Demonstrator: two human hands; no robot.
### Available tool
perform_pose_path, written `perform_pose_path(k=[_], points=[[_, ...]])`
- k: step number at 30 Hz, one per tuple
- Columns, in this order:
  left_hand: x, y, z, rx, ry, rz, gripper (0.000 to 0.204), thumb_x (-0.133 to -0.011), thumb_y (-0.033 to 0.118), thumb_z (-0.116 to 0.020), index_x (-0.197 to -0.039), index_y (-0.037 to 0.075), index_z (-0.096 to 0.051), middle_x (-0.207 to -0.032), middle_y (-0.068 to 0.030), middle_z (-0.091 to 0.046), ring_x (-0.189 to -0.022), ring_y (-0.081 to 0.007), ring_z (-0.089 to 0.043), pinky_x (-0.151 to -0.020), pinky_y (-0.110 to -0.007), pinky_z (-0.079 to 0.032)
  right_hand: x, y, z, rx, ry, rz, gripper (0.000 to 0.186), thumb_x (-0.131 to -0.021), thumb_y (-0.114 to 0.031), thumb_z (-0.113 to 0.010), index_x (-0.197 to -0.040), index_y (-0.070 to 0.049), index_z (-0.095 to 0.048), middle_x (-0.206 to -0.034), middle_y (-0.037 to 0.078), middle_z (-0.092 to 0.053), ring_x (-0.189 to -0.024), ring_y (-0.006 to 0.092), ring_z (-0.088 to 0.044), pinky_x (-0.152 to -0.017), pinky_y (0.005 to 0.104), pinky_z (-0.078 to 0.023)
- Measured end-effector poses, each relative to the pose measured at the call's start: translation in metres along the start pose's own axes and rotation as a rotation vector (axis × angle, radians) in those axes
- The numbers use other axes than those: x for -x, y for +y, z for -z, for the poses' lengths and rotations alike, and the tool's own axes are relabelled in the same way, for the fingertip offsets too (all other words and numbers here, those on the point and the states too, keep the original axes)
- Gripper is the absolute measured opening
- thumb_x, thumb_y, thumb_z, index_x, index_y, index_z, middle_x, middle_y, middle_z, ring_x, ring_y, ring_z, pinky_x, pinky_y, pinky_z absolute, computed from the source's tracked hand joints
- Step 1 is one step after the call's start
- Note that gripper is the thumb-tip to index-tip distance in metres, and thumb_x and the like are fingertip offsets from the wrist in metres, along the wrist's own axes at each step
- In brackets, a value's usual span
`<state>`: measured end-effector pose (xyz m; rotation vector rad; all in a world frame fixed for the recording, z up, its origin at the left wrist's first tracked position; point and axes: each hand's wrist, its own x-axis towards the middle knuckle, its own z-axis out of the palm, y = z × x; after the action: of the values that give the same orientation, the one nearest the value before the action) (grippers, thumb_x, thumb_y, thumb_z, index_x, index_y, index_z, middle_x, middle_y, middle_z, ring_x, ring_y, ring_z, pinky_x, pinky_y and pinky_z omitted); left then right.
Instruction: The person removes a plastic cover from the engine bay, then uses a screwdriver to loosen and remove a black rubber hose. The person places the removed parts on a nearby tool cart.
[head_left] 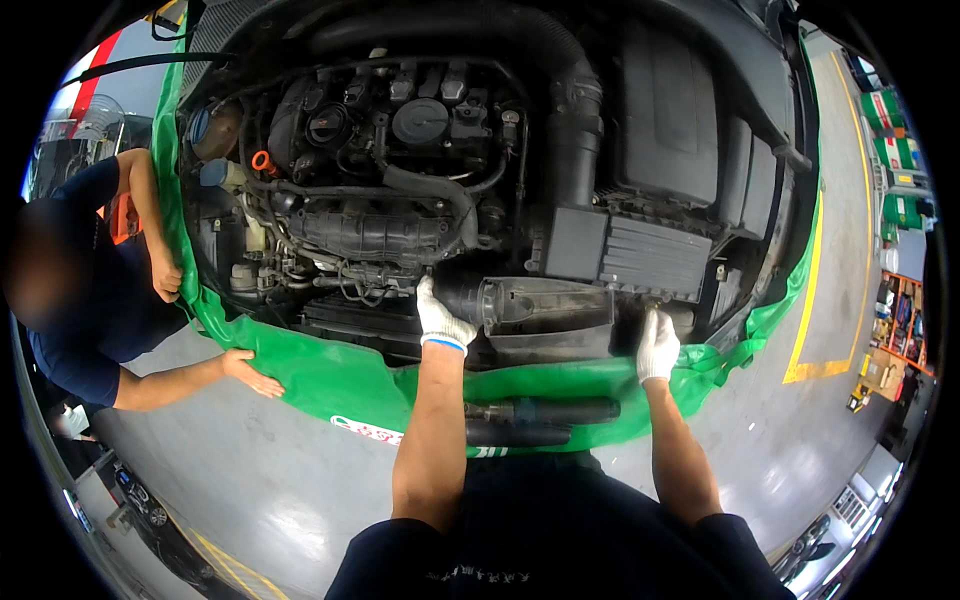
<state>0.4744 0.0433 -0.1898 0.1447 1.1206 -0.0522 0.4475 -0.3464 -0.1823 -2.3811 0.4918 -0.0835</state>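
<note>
In the head view, my gloved left hand (443, 318) is closed around the dark round left end of a black plastic intake duct (545, 298) at the front of the engine bay. My gloved right hand (657, 345) is closed near the duct's right end, beside a small fitting (678, 318); what its fingers hold is unclear. Behind the duct sit a ribbed black air filter housing (650, 255) and the engine (420, 125) with its hoses. A green protective cover (300, 360) lies over the car's front edge below my hands, with dark tubular parts (540, 410) at its lower middle.
A co-worker (80, 280) in dark clothes leans at the left, their hands by the green cover. Shelves (900, 300) with boxes and bins line the far right beside a yellow-lined floor (830, 370). A dark car (150, 520) shows at lower left.
</note>
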Motion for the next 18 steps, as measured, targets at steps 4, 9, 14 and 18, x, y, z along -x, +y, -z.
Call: perform_pose_path(k=[4,9,14,18], points=[[0.012,-0.013,-0.009,-0.009,0.026,-0.047,0.059,-0.099,0.065,-0.051,-0.130,0.017,-0.065,-0.128,-0.0076,-0.072,-0.116,-0.0319,-0.068,-0.102,-0.056,-0.055,0.000,0.003,0.000,-0.013,-0.010,0.019,0.030,-0.107,-0.031,-0.061,-0.112,-0.004,-0.072,-0.097,0.021,-0.075,-0.087,0.0376,-0.074,-0.082,0.0400,-0.057],[0.025,-0.032,-0.003,-0.078,-0.097,-0.074,0.072,-0.093,0.070,-0.062,-0.141,0.017,-0.059,-0.140,-0.0087,-0.064,-0.127,-0.0295,-0.061,-0.112,-0.055,-0.048,-0.002,-0.028,0.014,0.115,-0.049,-0.028,0.035,-0.106,-0.039,-0.060,-0.113,-0.008,-0.074,-0.101,0.020,-0.076,-0.095,0.0402,-0.073,-0.085,0.0440,-0.057],[0.046,-0.045,0.005,-0.646,0.192,-0.012,0.088,-0.084,0.059,-0.084,-0.148,0.008,-0.052,-0.144,-0.0119,-0.060,-0.129,-0.0294,-0.057,-0.109,-0.041,-0.046,-0.001,-0.032,0.017,0.037,-0.049,-0.043,0.032,-0.103,-0.037,-0.066,-0.111,-0.006,-0.075,-0.101,0.019,-0.076,-0.094,0.0384,-0.074,-0.084,0.0414,-0.058],[0.077,-0.068,-0.024,-1.654,0.695,-1.022,0.090,-0.080,0.049,-0.089,-0.144,0.001,-0.049,-0.137,-0.0259,-0.059,-0.121,-0.0394,-0.061,-0.106,-0.049,-0.049,0.001,-0.035,0.022,0.059,-0.061,-0.051,0.032,-0.102,-0.038,-0.066,-0.110,-0.008,-0.075,-0.103,0.018,-0.076,-0.096,0.0386,-0.073,-0.085,0.0423,-0.057]])
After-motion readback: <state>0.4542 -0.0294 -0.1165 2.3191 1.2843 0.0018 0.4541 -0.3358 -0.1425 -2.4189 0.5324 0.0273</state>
